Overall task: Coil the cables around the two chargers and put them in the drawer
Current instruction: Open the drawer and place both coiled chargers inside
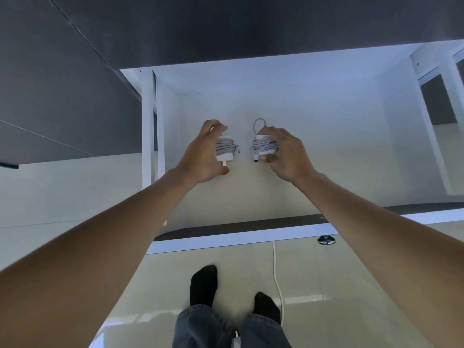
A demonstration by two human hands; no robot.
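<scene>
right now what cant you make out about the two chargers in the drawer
- Head view: whether either charger rests on the drawer floor or hangs above it.
- Left charger: its left side is hidden by the left hand.
- Right charger: its right side is covered by the right hand.
- Plug prongs and connector ends: too small.

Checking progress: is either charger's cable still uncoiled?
No: both the left charger and the right charger show grey cable wound around them, held over the open drawer.

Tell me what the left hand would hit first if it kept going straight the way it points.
The left hand, gripping its coiled charger, points down into the open drawer. The white drawer floor seems first, though depth is unclear; nothing else shows in that line.
</scene>
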